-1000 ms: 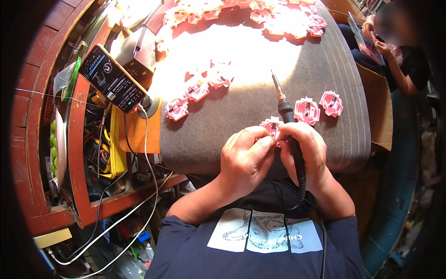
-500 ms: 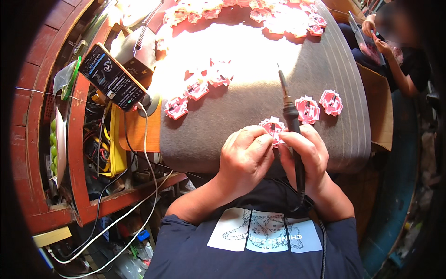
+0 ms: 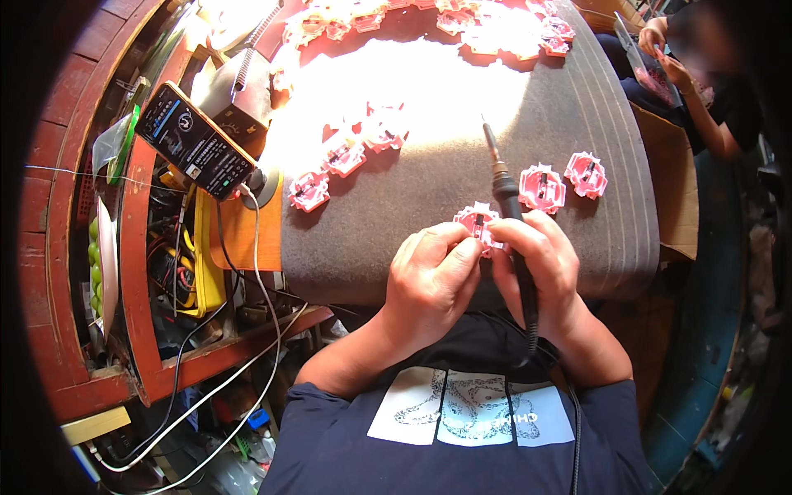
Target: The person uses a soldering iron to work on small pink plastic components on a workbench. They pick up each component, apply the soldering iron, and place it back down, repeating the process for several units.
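A small pink plastic housing point(image 3: 476, 219) with a dark part in its middle is pinched between my two hands at the near edge of the work surface. My left hand point(image 3: 433, 276) is closed on its left side, thumb against forefinger. With thumb and forefinger my right hand point(image 3: 540, 264) touches its right side. That same hand also keeps a soldering iron point(image 3: 506, 194), its black handle lying across the fingers and its metal tip pointing away, clear of the housing. Fingers hide the housing's lower part.
Two similar pink housings point(image 3: 542, 188) lie beyond my right hand, three more point(image 3: 343, 155) to the left, several in bright light at the far end. A phone point(image 3: 196, 142) stands at left near a grey box point(image 3: 239, 99). At far right a co-worker's hands point(image 3: 667, 58) hold something small.
The soldering iron's tip has swung slightly left. Both hands keep hold of the housing, almost in the same place. The whole view has shifted a little.
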Action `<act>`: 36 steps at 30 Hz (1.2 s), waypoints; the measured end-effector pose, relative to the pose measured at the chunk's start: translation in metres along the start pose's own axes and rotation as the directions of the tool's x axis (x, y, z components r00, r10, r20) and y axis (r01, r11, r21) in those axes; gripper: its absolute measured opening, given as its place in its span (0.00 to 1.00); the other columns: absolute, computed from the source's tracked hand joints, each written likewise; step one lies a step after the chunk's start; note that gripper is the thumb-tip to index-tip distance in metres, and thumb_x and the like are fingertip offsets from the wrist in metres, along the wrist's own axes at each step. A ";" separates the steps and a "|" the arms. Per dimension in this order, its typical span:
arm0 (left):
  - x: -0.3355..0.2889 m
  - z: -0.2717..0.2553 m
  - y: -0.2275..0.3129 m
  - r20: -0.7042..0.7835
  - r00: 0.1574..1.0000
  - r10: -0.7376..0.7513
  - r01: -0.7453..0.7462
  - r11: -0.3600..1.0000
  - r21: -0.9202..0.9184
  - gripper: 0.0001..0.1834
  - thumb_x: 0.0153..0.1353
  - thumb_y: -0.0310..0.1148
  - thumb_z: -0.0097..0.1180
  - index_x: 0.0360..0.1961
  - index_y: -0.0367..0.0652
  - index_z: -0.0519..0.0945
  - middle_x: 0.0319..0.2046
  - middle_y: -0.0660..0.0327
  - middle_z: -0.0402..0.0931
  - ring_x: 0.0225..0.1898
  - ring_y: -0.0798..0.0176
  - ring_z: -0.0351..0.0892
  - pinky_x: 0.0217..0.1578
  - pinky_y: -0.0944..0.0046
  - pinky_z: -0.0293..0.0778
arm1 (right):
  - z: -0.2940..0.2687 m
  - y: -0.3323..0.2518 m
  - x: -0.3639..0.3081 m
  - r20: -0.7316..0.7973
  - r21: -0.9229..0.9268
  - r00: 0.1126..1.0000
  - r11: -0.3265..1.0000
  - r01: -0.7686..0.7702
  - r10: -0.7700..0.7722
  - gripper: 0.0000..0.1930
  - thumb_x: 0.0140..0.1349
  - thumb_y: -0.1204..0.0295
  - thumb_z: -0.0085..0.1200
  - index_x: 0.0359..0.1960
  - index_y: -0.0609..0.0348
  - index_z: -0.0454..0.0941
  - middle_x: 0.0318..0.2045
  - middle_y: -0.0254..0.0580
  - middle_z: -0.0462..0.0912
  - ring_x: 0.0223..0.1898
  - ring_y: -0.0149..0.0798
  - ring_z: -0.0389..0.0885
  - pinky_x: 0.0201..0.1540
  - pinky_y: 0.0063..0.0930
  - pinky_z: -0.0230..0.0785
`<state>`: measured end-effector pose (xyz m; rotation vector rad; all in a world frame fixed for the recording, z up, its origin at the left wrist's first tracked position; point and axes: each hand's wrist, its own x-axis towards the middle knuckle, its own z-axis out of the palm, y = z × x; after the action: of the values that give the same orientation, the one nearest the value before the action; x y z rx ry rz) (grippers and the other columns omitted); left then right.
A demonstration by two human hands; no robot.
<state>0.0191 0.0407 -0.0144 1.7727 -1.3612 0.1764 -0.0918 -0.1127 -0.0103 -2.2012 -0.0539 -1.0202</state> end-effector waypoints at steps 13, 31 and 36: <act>0.001 -0.004 0.007 0.070 0.997 0.030 -0.035 0.997 0.073 0.17 0.54 0.16 0.71 0.47 0.34 0.85 0.45 0.50 0.81 0.43 0.46 0.86 0.44 0.53 0.83 | -0.065 -0.017 -0.032 0.003 0.039 0.991 0.991 0.130 -0.131 0.20 0.67 0.64 0.63 0.49 0.73 0.82 0.28 0.47 0.83 0.24 0.44 0.80 0.28 0.37 0.75; 0.002 -0.004 0.010 0.097 0.995 0.032 -0.043 0.993 0.112 0.17 0.57 0.16 0.69 0.49 0.34 0.85 0.46 0.49 0.82 0.44 0.46 0.85 0.45 0.52 0.83 | -0.070 -0.032 -0.044 0.040 0.010 0.998 0.999 0.044 -0.044 0.15 0.59 0.72 0.65 0.46 0.67 0.84 0.26 0.43 0.83 0.23 0.42 0.80 0.29 0.35 0.76; 0.000 -0.002 0.007 0.055 0.998 0.014 -0.019 0.996 0.088 0.16 0.56 0.16 0.70 0.47 0.34 0.86 0.45 0.50 0.82 0.43 0.48 0.86 0.43 0.55 0.84 | -0.069 -0.033 -0.042 0.046 -0.002 0.998 0.999 0.047 -0.047 0.15 0.58 0.73 0.65 0.45 0.68 0.84 0.25 0.43 0.83 0.23 0.42 0.81 0.28 0.35 0.76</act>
<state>0.0134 0.0419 -0.0097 1.8516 -1.4265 0.2022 -0.1765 -0.1198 0.0105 -2.2351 -0.1260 -0.9965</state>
